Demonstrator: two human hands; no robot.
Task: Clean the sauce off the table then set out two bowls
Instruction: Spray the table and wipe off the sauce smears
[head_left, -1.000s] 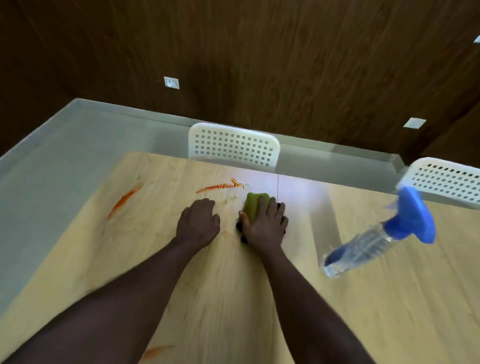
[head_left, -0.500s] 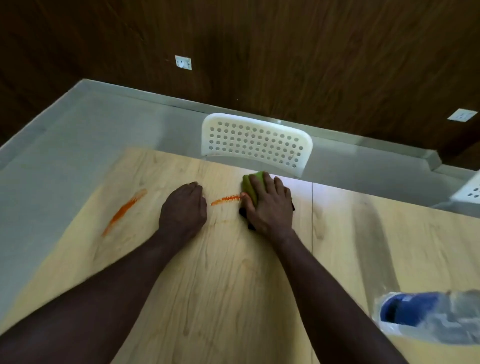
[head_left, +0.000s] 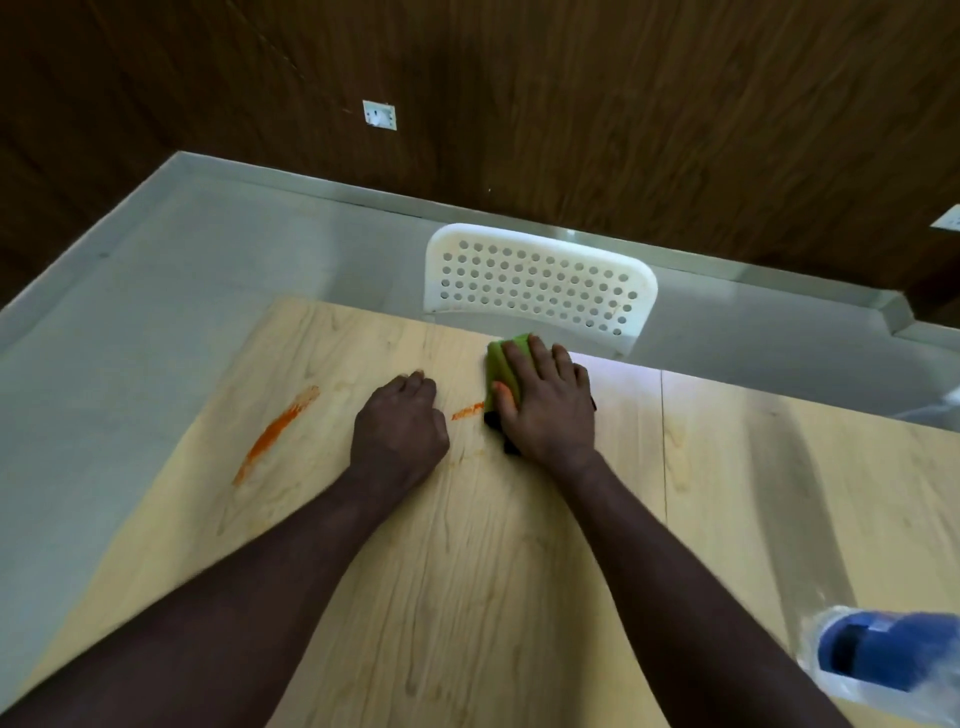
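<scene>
Pressing the green sponge (head_left: 503, 364) with straight fingers (head_left: 537, 358), our right hand (head_left: 545, 410) sits beside a sauce streak (head_left: 466, 412). Our left hand (head_left: 397, 426) rests on the worktop (head_left: 493, 571), fingers curled.

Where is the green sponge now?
Head view: the green sponge lies under the right hand by the far edge of the table, near the white chair, a short sauce streak just left of it.
</scene>
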